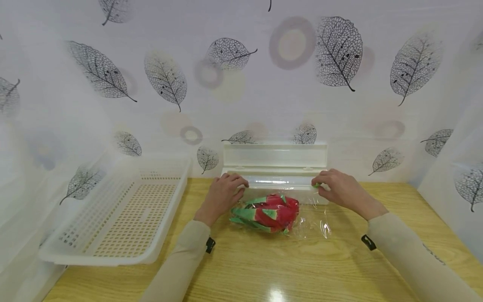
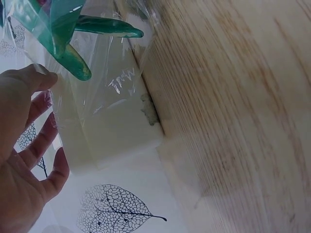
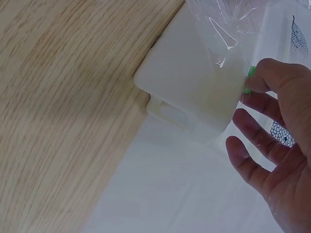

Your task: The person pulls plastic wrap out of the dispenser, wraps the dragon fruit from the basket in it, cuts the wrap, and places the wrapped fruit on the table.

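Note:
A white cling film dispenser (image 1: 286, 197) with its lid (image 1: 275, 156) raised stands at the back of the table. In front lies a red dragon fruit with green scales (image 1: 277, 214), covered by clear cling film (image 1: 320, 224) that runs from the dispenser. My left hand (image 1: 225, 195) is at the dispenser's left end, and its thumb and fingers pinch the film's edge along the front rim. At the right end my right hand (image 1: 341, 188) pinches a small green slide cutter (image 3: 250, 80) between thumb and forefinger, its other fingers spread loosely.
A white perforated plastic basket (image 1: 166, 226) stands on the left side of the wooden table (image 1: 302, 268). A pale curtain printed with leaves (image 1: 256, 105) hangs right behind the dispenser and along both sides.

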A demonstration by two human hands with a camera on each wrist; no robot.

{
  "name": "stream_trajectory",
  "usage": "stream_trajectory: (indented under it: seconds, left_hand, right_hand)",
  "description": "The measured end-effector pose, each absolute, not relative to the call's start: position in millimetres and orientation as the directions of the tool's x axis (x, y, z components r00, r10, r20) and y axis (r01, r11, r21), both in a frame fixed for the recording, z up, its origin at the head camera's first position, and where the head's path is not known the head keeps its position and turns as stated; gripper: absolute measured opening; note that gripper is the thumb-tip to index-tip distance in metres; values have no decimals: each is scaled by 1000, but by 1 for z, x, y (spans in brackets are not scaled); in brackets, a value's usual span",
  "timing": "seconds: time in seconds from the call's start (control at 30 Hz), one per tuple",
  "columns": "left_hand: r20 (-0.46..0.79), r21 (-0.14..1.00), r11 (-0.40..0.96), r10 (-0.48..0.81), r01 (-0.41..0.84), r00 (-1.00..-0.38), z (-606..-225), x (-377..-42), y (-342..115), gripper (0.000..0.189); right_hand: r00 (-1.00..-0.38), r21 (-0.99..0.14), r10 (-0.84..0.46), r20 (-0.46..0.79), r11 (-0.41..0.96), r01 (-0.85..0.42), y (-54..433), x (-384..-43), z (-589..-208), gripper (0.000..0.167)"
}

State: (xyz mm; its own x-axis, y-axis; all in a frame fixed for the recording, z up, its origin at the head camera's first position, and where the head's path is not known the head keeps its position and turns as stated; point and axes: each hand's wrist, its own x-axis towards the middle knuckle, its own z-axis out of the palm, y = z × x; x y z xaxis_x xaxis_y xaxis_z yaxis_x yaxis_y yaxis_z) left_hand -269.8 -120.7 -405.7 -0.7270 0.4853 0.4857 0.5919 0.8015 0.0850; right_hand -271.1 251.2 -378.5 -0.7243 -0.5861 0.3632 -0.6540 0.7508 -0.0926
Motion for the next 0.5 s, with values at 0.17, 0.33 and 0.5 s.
stream_trajectory:
  seconds: [0.17, 0.33, 0.5]
  left_hand:
    - [479, 90, 802, 485, 590, -732, -405, -269, -121, 13]
    - [474, 85, 805, 486, 587, -734, -405, -269, -122, 13]
    - [472, 85, 806, 485, 585, -736, -406, -270, -122, 13]
  right_hand:
    - [-724, -102, -586, 364, 748, -656, 252, -271, -379, 19]
    - [-723, -98, -584, 368, 750, -655, 253, -270, -379, 20]
    - [-726, -99, -579, 372, 753, -651, 253, -270, -378, 21]
